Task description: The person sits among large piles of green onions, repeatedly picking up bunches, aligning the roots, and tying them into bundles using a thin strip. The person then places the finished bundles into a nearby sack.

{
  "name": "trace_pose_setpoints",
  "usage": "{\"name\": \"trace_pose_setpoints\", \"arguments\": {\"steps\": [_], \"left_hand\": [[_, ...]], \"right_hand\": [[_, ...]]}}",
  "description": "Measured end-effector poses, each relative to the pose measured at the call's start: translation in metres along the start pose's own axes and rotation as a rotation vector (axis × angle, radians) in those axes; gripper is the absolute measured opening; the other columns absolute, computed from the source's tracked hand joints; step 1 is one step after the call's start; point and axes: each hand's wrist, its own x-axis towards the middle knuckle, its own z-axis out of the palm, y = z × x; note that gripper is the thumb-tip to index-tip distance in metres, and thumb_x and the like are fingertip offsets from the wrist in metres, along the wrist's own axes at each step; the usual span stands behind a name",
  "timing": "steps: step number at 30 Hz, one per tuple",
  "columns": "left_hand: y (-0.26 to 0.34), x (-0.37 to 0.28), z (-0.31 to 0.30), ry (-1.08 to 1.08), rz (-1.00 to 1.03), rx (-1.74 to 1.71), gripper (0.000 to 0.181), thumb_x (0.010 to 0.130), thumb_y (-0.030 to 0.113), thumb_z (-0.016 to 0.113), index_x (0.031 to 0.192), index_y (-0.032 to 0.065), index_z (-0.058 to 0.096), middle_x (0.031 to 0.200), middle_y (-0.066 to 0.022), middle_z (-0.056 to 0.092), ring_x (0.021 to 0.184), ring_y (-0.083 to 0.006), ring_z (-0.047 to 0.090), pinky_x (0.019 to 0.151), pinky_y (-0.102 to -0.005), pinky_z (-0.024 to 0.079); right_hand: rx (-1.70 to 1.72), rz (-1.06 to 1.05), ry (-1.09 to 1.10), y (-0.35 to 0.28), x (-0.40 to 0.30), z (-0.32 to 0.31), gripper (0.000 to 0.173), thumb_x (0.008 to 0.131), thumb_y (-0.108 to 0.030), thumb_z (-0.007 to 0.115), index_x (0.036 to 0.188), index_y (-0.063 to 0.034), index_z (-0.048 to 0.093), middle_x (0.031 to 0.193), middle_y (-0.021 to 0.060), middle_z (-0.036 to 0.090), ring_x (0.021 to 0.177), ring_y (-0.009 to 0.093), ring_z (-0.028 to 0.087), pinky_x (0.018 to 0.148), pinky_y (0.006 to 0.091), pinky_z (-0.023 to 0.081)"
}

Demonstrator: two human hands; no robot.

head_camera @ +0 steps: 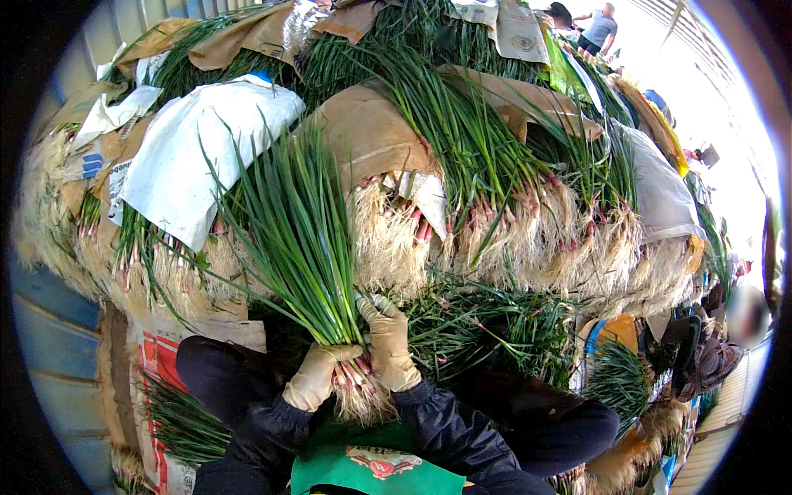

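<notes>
A bunch of green onions [303, 247] with long green leaves, reddish stems and pale stringy roots stands before me, roots towards my lap. My left hand [315, 374], in a cream glove, is closed round the stems from the left, just above the roots. On the right side my right hand [387, 337], gloved the same way, rests against the stems with its fingers bent at the bunch's edge. Whether it grips the stems is partly hidden. Behind the bunch rises a large pile of green onions [476, 148], roots facing me.
Brown paper sacks [371, 130] and a white sack [216, 148] cover parts of the pile. Loose leaves [495, 328] lie between pile and legs. A smaller bundle [185, 417] lies left, another bundle [615, 377] right. A person [597, 31] stands far back; another person [711, 359] sits right.
</notes>
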Motion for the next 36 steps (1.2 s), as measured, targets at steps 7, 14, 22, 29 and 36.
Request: {"name": "trace_pose_setpoints", "arguments": {"steps": [7,14,22,29,36], "left_hand": [[-0.012,0.005,-0.003,0.04,0.111,-0.043,0.015,0.077,-0.002,0.062,0.091,0.0025,0.059,0.077,-0.0068,0.064,0.059,-0.0179,0.062,0.051,-0.0288,0.051],[-0.001,0.006,0.001,0.055,0.123,-0.018,0.014,0.078,0.002,0.06,0.092,0.0005,0.059,0.074,-0.0104,0.064,0.053,-0.0181,0.06,0.05,-0.0266,0.049],[0.044,-0.031,-0.018,-0.283,-0.067,-0.199,0.064,0.074,0.003,0.059,0.134,0.005,0.036,0.103,-0.0069,0.057,0.077,-0.0189,0.06,0.057,-0.0353,0.055],[0.067,-0.019,-0.008,-0.25,0.107,-0.574,0.048,0.083,0.01,0.059,0.126,-0.0007,0.041,0.096,-0.0052,0.057,0.084,-0.0197,0.06,0.082,-0.0387,0.05],[0.112,-0.028,-0.045,-0.564,0.102,-0.745,0.039,0.089,0.016,0.056,0.124,0.0046,0.042,0.089,0.0015,0.057,0.082,-0.0113,0.058,0.081,-0.0316,0.047]], "right_hand": [[-0.424,-0.181,-0.024,-0.007,0.003,0.007,0.017,0.085,-0.01,0.063,0.097,0.0016,0.062,0.085,0.001,0.062,0.074,0.008,0.051,0.067,0.0219,0.043],[0.31,0.053,0.116,0.003,-0.004,0.004,0.014,0.094,-0.014,0.049,0.102,-0.0045,0.054,0.076,0.0014,0.052,0.07,0.013,0.049,0.064,0.0249,0.041],[0.004,0.055,-0.112,-0.033,0.036,-0.017,0.021,0.093,-0.026,0.049,0.097,-0.0082,0.058,0.053,-0.0076,0.041,0.04,0.006,0.034,0.033,0.0214,0.025],[-0.179,0.529,-1.104,-0.003,-0.056,-0.02,0.052,0.081,-0.03,0.068,0.121,-0.0007,0.052,0.097,-0.0009,0.06,0.081,0.005,0.053,0.072,0.0207,0.046],[-0.141,0.475,-0.771,-0.015,-0.051,-0.073,0.035,0.087,-0.035,0.061,0.103,-0.004,0.063,0.065,-0.0044,0.053,0.055,0.005,0.04,0.048,0.0203,0.03]]}}
